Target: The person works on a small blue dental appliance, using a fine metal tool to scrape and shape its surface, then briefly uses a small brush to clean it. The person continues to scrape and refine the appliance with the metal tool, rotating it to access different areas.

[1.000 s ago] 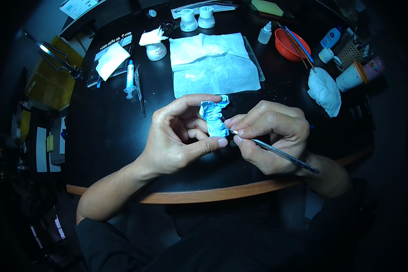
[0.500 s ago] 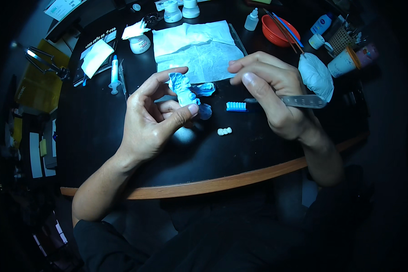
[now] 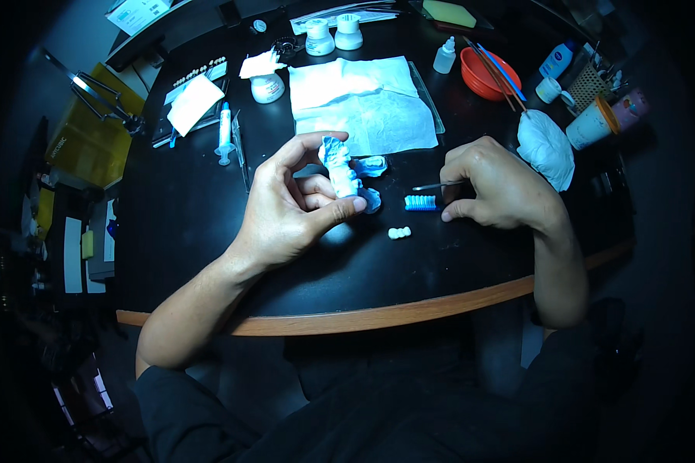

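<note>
My left hand is closed round a blue-and-white dental model, held up over the table by thumb and fingers. Its jagged parts spread to the right. My right hand is low and palm down, its curled fingers closed on a scalpel, whose narrow metal end points left; the handle is hidden. Close to that thumb, on the black table, lies a small ridged blue-and-white block. I cannot tell whether the thumb touches it. A white piece shaped like joined teeth lies nearer to me.
Behind my hands lies a creased white sheet. At left are a syringe and a lidded jar. A red bowl with sticks, a white bundle and a cup stand at right. The wooden table edge runs in front.
My right hand has come down and turned palm down beside the ridged block, hiding the scalpel handle. The left hand still holds the dental model. The whole view has shifted slightly.
</note>
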### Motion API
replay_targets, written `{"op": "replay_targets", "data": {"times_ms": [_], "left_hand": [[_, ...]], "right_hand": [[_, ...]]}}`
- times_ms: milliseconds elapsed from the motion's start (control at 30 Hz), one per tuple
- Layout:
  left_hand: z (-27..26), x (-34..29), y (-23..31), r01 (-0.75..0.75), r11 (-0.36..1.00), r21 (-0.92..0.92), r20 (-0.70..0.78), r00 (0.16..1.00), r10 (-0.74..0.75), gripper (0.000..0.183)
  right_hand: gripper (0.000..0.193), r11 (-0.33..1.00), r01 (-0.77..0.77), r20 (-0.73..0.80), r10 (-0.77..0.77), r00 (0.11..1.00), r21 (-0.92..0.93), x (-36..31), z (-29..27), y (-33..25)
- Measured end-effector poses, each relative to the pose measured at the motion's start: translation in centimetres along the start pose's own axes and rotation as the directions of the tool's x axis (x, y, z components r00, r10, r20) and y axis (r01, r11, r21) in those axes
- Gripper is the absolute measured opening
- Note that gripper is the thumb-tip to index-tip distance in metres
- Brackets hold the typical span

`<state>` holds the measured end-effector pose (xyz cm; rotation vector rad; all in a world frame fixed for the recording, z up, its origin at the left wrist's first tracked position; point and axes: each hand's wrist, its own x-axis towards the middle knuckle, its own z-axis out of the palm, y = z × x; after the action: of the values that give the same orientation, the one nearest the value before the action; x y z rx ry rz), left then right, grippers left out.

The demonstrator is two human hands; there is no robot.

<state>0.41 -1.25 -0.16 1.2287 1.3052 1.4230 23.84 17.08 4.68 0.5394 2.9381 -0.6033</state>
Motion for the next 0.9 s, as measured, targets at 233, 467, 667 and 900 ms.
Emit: {"op": "replay_targets", "data": {"times_ms": [233,467,667,900], "left_hand": [[-0.1,-0.2,0.4,0.036,0.999,0.031,0.011,0.999,-0.036,0.068],[0.4,-0.5,0.5,0.009,0.998,0.059,0.08,0.997,-0.014,0.065],[0.2,-0.4,0.3,0.009,0.997,0.074,0.071,0.997,-0.014,0.064],[0.3,-0.5,0.1,-0.023,0.998,0.059,0.157,0.987,0.014,0.066]], "right_hand": [[0.009,0.916,0.213,-0.156,-0.168,0.973,0.341,0.8,0.2,0.4],[0.009,0.821,0.503,-0.431,-0.365,0.825,0.268,2.0,2.6,-1.0],[0.011,0.861,0.489,-0.407,-0.401,0.821,0.14,0.8,0.7,0.0],[0.008,0.827,0.54,-0.474,-0.416,0.776,0.158,1.3,1.7,-0.6]]}}
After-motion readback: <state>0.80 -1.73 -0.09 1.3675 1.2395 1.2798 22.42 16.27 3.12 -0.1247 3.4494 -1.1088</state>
